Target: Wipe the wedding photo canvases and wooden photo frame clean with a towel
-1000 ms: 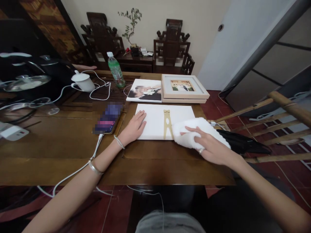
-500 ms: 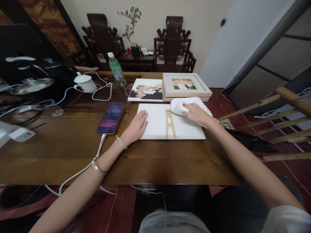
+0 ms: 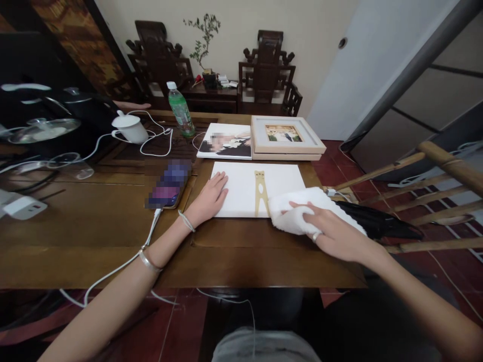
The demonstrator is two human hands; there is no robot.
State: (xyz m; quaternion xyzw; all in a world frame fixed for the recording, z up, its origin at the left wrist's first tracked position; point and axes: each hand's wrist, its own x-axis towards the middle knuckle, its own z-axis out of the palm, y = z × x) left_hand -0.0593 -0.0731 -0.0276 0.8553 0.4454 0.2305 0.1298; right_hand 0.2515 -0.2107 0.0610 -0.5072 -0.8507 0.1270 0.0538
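A flat white panel (image 3: 237, 188) lies on the wooden table, with a gold, A-shaped piece (image 3: 260, 193) on its face, probably a stand or hanger. My left hand (image 3: 212, 198) rests flat on the panel's left edge, fingers stretched out. Bunched in my right hand (image 3: 328, 229) is a white cloth (image 3: 294, 216), pressed over the panel's near right corner. The cloth hides that corner and reaches the foot of the gold piece.
Beyond the panel are a photo print (image 3: 226, 143) and a framed picture (image 3: 287, 137) on top of another frame. A charging phone (image 3: 169, 183), a green-labelled bottle (image 3: 181, 110), a lidded white cup (image 3: 130, 128) and cables stand to the left. A bamboo chair (image 3: 426, 191) is at right.
My right hand has carried the cloth from the panel's far right part toward me, down to its near right corner. The left hand stays in place on the panel.
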